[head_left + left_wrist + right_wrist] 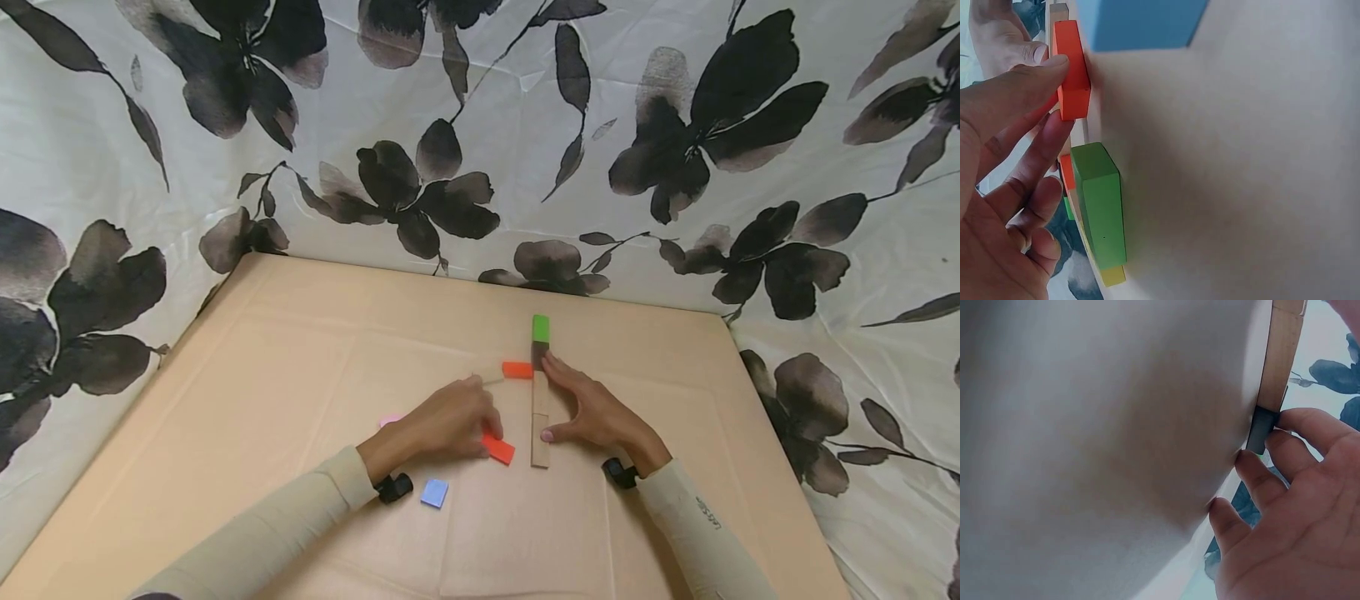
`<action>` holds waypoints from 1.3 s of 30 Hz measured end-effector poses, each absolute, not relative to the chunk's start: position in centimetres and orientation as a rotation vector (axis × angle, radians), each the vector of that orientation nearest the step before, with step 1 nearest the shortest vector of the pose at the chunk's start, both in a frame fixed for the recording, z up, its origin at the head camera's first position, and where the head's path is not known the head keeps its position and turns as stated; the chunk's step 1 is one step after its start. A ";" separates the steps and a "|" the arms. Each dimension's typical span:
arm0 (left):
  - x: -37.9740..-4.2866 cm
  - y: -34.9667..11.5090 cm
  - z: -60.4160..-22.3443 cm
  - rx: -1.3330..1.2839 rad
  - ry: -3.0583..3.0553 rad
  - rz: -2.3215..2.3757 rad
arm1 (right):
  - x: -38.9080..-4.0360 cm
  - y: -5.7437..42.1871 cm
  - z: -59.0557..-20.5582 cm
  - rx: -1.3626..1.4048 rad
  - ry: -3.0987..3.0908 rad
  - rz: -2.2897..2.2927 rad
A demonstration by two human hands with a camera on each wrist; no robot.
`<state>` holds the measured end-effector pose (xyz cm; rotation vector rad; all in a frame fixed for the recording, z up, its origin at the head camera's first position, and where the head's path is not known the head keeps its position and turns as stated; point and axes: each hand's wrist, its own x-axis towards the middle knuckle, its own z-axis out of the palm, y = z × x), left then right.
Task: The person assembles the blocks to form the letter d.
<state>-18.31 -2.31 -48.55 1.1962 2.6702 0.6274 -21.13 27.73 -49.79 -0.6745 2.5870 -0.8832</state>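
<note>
My left hand (453,417) pinches an orange block (498,448) between thumb and fingers, its free end angled towards a straight row of blocks. From far to near, the row has a green block (541,327), a dark block (539,357) and light wooden blocks (540,396). A second orange block (517,370) juts leftward from the row near the dark one. Along the row's right side rests my right hand (600,408), its fingers spread. The right wrist view shows its fingertips touching the dark block (1262,430). In the head view, its thumb lies against a near wooden block.
A blue block (434,492) lies near my left wrist; a pink piece (390,420) is mostly hidden behind that forearm. The left wrist view also shows a green block (1104,212) and a yellow one (1114,275). Floral cloth (420,192) hangs behind the tan table (660,358).
</note>
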 end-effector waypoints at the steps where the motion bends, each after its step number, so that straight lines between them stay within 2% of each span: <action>1: -18.3 -2.4 -48.6 1.204 2.674 0.626 | -21.1 27.8 -49.8 -0.686 2.590 -0.883; 11: -17.8 -3.9 -48.3 1.155 2.701 0.754 | -21.1 27.8 -50.2 -0.707 2.589 -0.891; 19: -17.5 -3.0 -48.8 1.282 2.730 0.595 | -21.0 27.9 -50.2 -0.730 2.594 -0.891; 26: -17.1 -3.8 -48.5 1.241 2.755 0.626 | -20.9 27.8 -50.3 -0.714 2.592 -0.893; 33: -15.0 -6.1 -47.6 1.099 2.757 0.656 | -20.8 27.9 -50.2 -0.696 2.586 -0.893; 39: -12.4 -8.6 -48.1 1.090 2.687 0.701 | -20.7 27.8 -50.3 -0.699 2.586 -0.903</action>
